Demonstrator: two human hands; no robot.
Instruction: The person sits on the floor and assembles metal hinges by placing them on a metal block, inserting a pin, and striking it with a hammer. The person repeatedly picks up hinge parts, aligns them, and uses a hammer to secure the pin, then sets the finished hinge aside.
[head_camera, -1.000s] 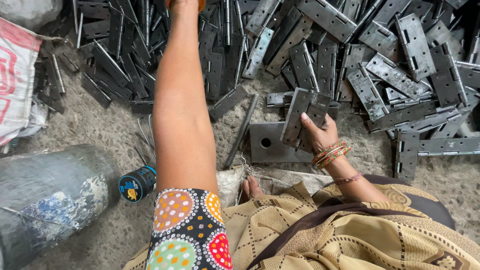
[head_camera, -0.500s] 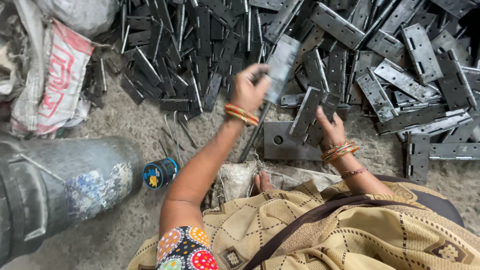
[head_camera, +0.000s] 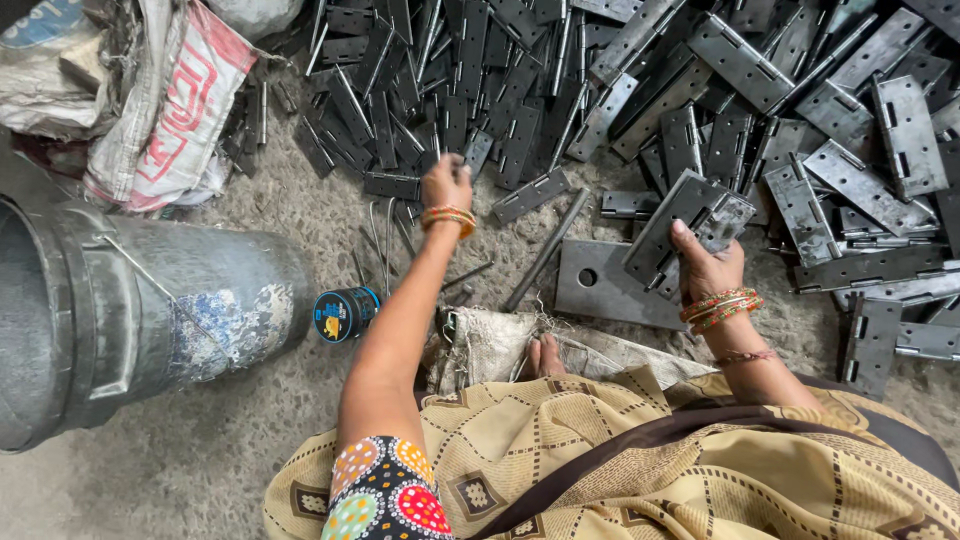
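Simply grey, slotted metal hinge plates (head_camera: 668, 228)

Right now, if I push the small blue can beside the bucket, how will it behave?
The can lies on its side on the gritty floor, so it would probably roll, though the grit may slow it. It looks small next to the bucket, so likely light. The left hand is away from it, among the hinges.

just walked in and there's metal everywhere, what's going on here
A person sits on the ground before a heap of metal hinges. The left hand reaches down to the near edge of the heap, among dark hinge pieces. The right hand holds a hinge leaf tilted over a flat metal plate with a hole. A metal bucket lies at the left.
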